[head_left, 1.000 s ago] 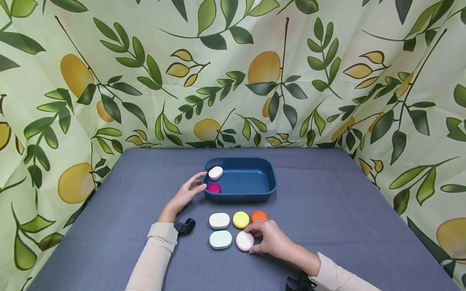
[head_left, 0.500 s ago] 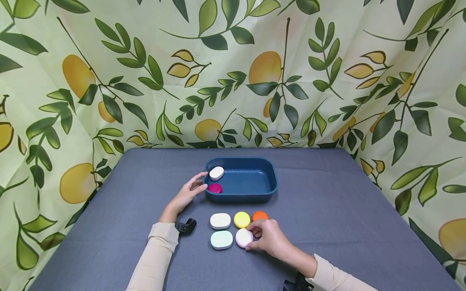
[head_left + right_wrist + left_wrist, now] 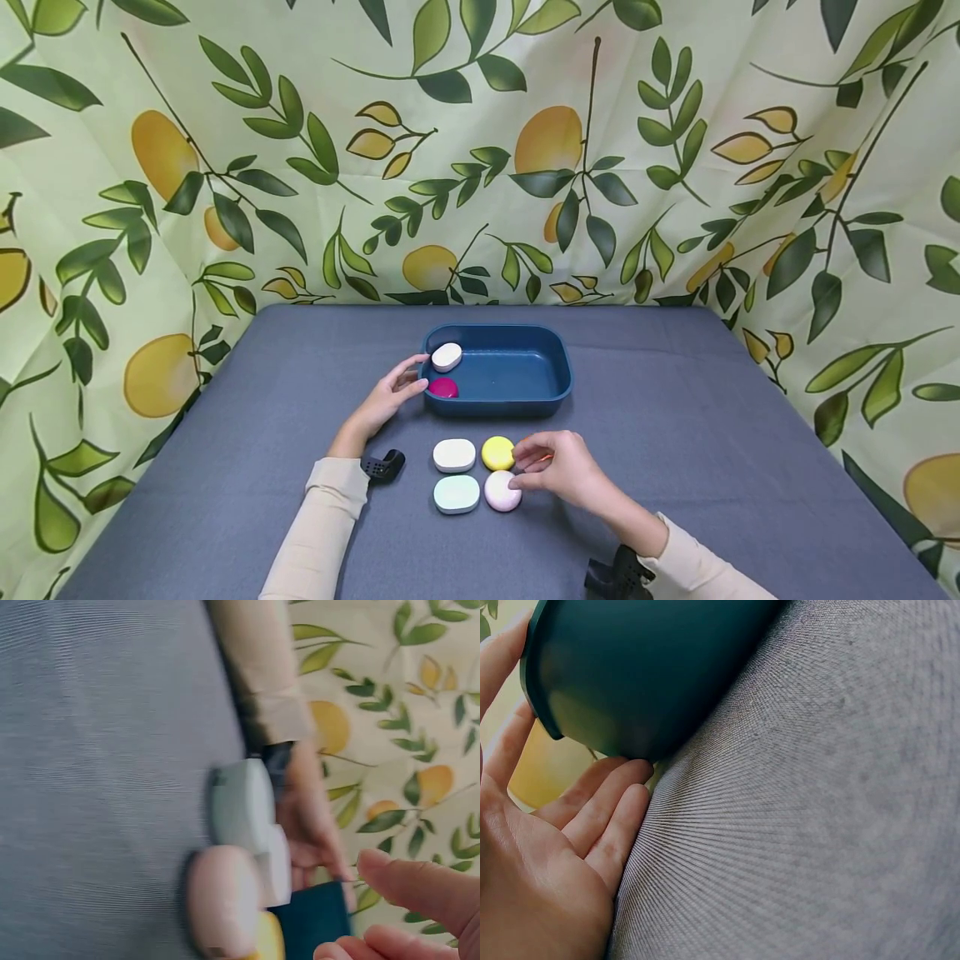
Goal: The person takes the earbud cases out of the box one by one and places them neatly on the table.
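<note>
My left hand (image 3: 386, 402) rests its fairly straight fingers against the left end of a blue tray (image 3: 498, 408); the left wrist view shows fingertips at the tray's wall (image 3: 652, 690). A white oval soap (image 3: 447, 357) and a magenta round soap (image 3: 443, 387) lie inside that end. My right hand (image 3: 566, 468) hovers beside a pale pink round soap (image 3: 502, 492), thumb and fingers parted with nothing between them. Behind its fingers an orange soap (image 3: 546, 457) is mostly hidden. The yellow round soap (image 3: 498, 453) sits just left of the fingertips.
In front of the tray lie another white oval soap (image 3: 453, 456) and a mint oval one (image 3: 456, 494), left of the round soaps. Grey cloth (image 3: 720, 433) covers the table. A leaf-printed curtain (image 3: 480, 150) hangs behind it.
The right hand has let go of the pink soap and moved up and slightly right, over the orange soap. Before that, the pink soap shifted slightly left. The left hand stays at the tray.
</note>
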{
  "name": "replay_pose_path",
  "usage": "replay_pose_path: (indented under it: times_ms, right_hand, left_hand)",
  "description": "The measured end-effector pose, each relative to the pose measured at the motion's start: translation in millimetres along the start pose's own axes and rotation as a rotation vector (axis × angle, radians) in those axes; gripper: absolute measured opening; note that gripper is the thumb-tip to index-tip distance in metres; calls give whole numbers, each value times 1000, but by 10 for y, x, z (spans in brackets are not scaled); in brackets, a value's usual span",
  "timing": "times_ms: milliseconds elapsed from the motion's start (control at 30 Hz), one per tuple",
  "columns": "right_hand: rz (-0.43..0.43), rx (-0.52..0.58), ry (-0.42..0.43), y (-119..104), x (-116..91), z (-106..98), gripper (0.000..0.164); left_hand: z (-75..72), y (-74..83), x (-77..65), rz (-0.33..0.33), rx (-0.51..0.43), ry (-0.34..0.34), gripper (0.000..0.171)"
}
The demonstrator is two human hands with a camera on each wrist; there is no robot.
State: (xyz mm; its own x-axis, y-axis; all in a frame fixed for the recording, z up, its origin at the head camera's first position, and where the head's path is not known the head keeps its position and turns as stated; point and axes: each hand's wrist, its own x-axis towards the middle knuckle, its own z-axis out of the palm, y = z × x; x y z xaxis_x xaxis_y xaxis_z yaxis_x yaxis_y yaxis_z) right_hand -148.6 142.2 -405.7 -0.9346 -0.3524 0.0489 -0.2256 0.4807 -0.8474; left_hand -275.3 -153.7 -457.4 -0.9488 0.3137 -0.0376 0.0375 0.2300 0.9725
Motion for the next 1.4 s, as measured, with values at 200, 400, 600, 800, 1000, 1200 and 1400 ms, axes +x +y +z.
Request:
replay_pose_path:
  times_ms: [200,400,600,800,1000,1200,1400]
  right_hand:
    - [-30,74,-10,-122,128,-136,36]
    - [-64,120,10,-237,356,-151,32]
    - [-52,137,91,-278,694,-86,31]
    - [-16,112,108,-192,1108,25,34]
    - [-9,91,16,-93,1396,159,39]
    - [54,140,-30,-34,1563,243,40]
    - [81,54,-87,-25,1687,307,40]
  left_hand:
    - [3,-3,-3,10,-4,-10,52]
    - [-1,-6,-3,16,-10,-12,53]
    - [-3,-19,4,9,-16,-13,53]
    - [-4,-26,15,7,-18,-11,52]
    - [-6,-37,9,7,-7,-16,53]
    - [2,-24,1,2,-1,-18,54]
    - [-4,-26,0,9,-17,-21,52]
